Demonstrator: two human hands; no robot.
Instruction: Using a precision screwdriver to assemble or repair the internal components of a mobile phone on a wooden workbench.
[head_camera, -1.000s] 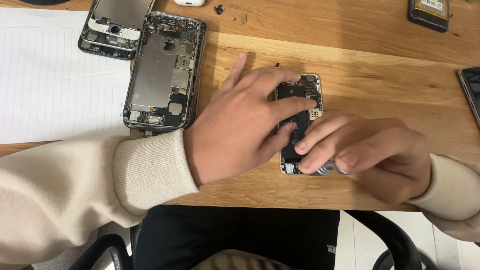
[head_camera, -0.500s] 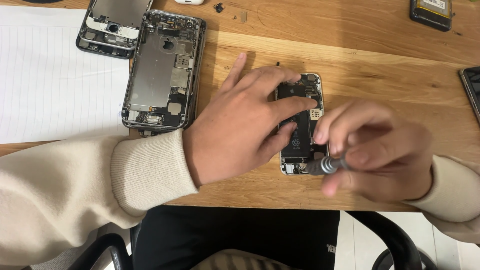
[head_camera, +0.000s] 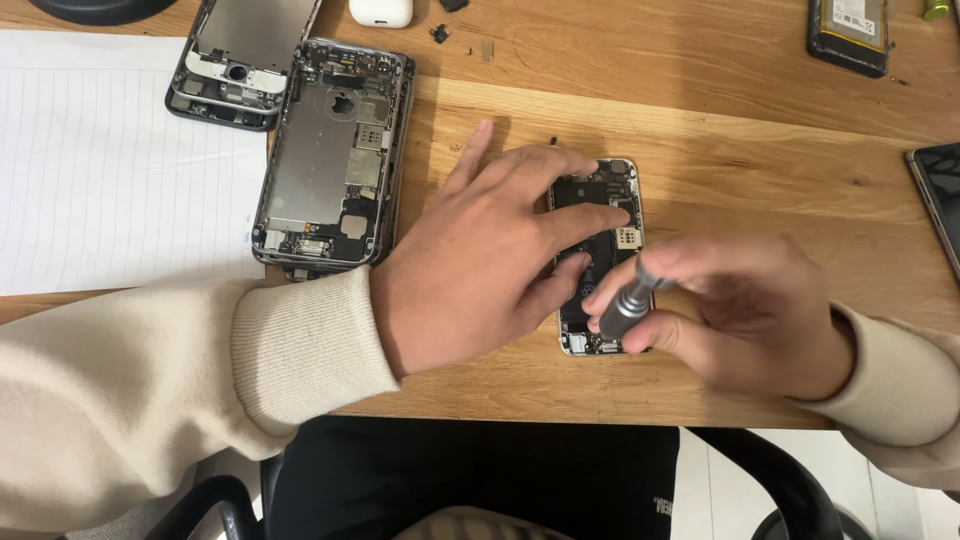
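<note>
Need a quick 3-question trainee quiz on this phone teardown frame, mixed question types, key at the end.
1. True or false: the left hand rests on the opened phone.
2. Which hand holds the grey screwdriver?
3. The stripped phone frame lies: A) on the lined paper B) partly on the paper's edge, mostly on the wooden table C) on the chair.

Key: 1 true; 2 the right hand; 3 B.
</note>
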